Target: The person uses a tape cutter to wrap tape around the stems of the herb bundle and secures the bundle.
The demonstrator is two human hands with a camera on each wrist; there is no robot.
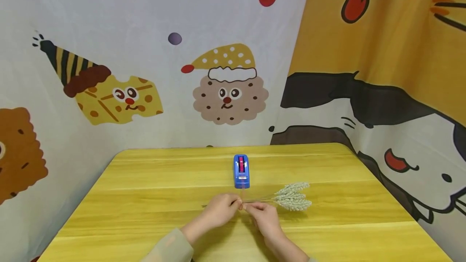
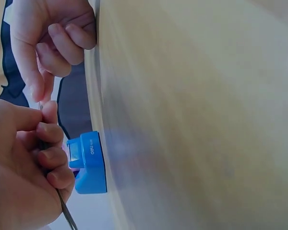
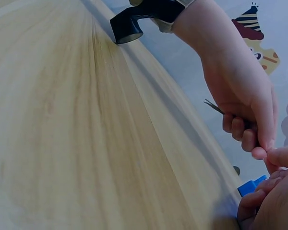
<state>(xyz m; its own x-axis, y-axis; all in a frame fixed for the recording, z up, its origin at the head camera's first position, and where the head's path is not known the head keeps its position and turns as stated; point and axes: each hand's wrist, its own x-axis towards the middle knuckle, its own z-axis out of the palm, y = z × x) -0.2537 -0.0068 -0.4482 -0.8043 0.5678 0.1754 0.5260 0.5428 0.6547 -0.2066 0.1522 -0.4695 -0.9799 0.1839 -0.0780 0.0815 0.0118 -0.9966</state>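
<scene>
1. The bunch of dried wheat (image 1: pixel 292 197) is held in both hands above the middle part of the table, lying crosswise, roughly in line with the far edge. Its pale ears point to the table's right edge and the bare stalk ends to the left edge.
2. The left hand (image 1: pixel 220 209) grips the stalks: its fingers curl round them, and thumb and forefinger come together at the tips. The cut ends stick out behind the little finger.
3. The right hand (image 1: pixel 267 218) pinches at the stalks with thumb and forefinger, just beside the left fingertips; its other fingers are curled in. Whether tape is caught in that pinch too, I cannot tell.
4. A faint pinkish strip of tape (image 1: pixel 243 193) reaches from the dispenser down towards the fingertips.
5. The blue tape dispenser (image 1: pixel 242 176), with a red roll in it, stands between the hands and the far edge, its narrow end towards the person.
6. The table (image 1: pixel 153 181) is yellow with a wood grain and rounded far corners.
7. A light sleeve (image 1: pixel 172 248) covers the left forearm.
8. Beyond the far edge hangs a cartoon-printed cloth (image 1: pixel 225 11).
</scene>
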